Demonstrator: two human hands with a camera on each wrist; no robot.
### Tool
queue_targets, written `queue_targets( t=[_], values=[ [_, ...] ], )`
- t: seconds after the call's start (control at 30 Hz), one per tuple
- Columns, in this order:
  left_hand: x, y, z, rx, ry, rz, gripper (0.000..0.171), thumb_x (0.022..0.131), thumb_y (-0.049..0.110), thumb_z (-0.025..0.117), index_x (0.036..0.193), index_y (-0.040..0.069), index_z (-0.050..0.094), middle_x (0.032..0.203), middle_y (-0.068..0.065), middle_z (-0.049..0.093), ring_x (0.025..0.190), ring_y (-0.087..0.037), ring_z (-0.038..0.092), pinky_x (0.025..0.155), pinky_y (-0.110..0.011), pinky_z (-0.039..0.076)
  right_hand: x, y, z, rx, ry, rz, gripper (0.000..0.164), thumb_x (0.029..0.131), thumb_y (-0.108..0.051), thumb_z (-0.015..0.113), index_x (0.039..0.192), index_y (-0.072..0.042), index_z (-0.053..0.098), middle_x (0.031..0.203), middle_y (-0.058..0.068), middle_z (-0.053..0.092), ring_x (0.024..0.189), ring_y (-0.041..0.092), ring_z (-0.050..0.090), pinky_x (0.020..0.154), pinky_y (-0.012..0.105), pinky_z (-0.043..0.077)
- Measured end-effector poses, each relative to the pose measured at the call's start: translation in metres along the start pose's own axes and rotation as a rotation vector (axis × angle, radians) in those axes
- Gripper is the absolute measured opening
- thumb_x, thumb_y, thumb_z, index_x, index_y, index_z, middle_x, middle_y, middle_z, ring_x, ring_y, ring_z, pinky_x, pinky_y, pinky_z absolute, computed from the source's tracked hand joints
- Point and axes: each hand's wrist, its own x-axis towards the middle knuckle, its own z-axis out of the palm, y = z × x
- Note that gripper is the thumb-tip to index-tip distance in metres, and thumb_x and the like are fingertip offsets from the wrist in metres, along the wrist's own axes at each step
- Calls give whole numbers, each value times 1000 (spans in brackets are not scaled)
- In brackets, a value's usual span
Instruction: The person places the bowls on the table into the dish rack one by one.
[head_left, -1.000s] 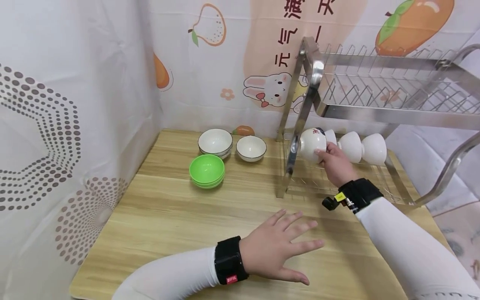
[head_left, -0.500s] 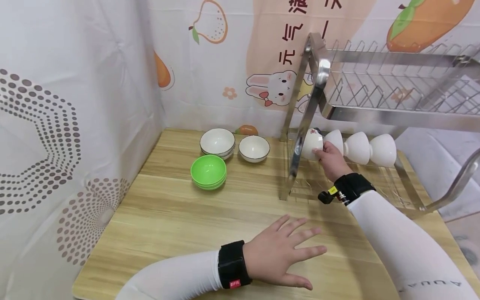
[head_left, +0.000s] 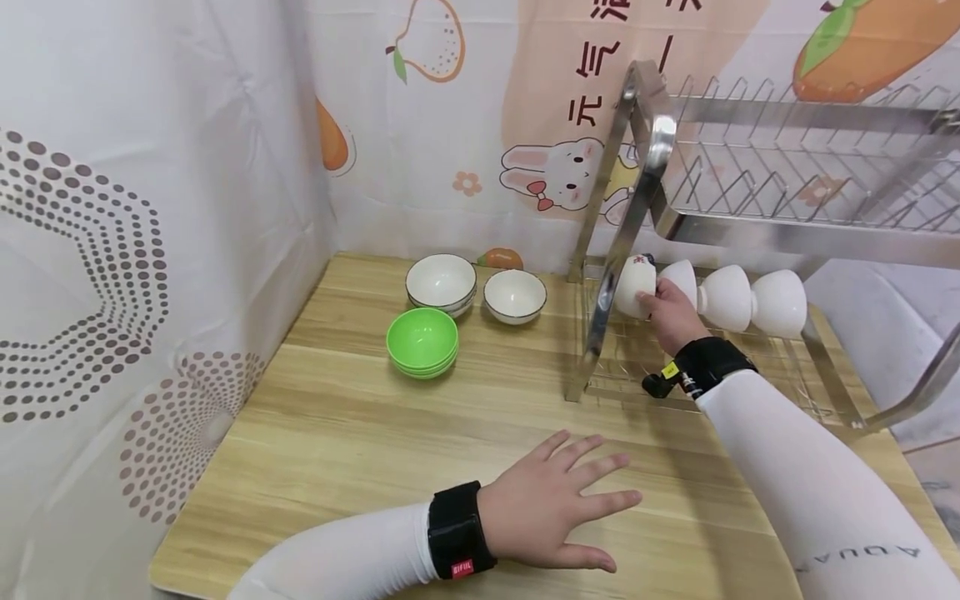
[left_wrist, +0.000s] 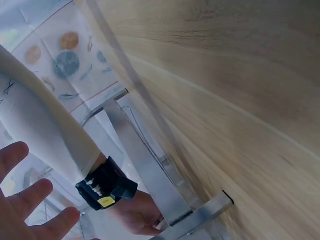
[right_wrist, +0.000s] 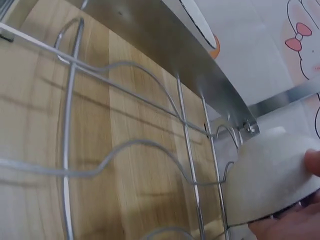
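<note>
My right hand point(head_left: 671, 318) pinches the rim of a white bowl point(head_left: 634, 290) with a red and dark mark, thumb on the outer wall. This bowl stands on its side at the left end of the dish rack's lower tier, partly behind the metal side frame point(head_left: 624, 237). The right wrist view shows the bowl point(right_wrist: 272, 175) against the wires, its foot toward the frame. Three more white bowls point(head_left: 726, 297) stand sideways in a row to its right. Low over the table front, my left hand point(head_left: 551, 512) is spread palm down, holding nothing.
Green bowls point(head_left: 422, 340) are stacked on the wooden table point(head_left: 337, 442), left of the rack. Behind them stand stacked white bowls point(head_left: 441, 282) and a single white bowl point(head_left: 515, 295). The upper wire tier point(head_left: 810, 175) overhangs the lower one. A printed curtain point(head_left: 420, 167) hangs behind.
The bowl in my right hand has shifted left, further behind the side frame, uncovering more of the neighbouring bowl. My left hand stays spread. The head view has turned slightly.
</note>
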Motion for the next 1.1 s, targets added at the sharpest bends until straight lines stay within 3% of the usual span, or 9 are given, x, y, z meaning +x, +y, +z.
queue_targets(
  t=[0.33,0.7,0.93,1.1],
  values=[
    [-3,3,0,-14,-24,-13,74,91,78,34,153,37,36,161,1,27,148,-26,21,116,-49,27,-7,-1,-1,-24,46,10,59,108,-19,34,155,7,9,159,24,19,146,33,19,120,46,18],
    [-9,6,2,-22,-19,-49,75,90,79,34,152,37,37,160,2,28,147,-27,22,116,-50,26,-30,-8,-5,-68,-90,87,70,108,-29,35,156,1,-6,163,23,4,149,35,6,120,51,12],
    [-15,7,0,-15,-23,-85,75,91,78,32,153,36,36,160,1,29,146,-28,26,115,-50,29,-64,-7,-8,-107,-92,122,78,107,-37,36,155,-1,-13,163,23,-3,149,39,1,120,54,9],
    [-17,4,-2,-30,-24,-131,76,92,78,30,154,35,34,159,0,29,147,-29,24,115,-51,29,-100,-7,-7,-186,-83,74,67,108,-33,31,156,3,2,161,28,7,147,43,9,116,60,16]
  ],
)
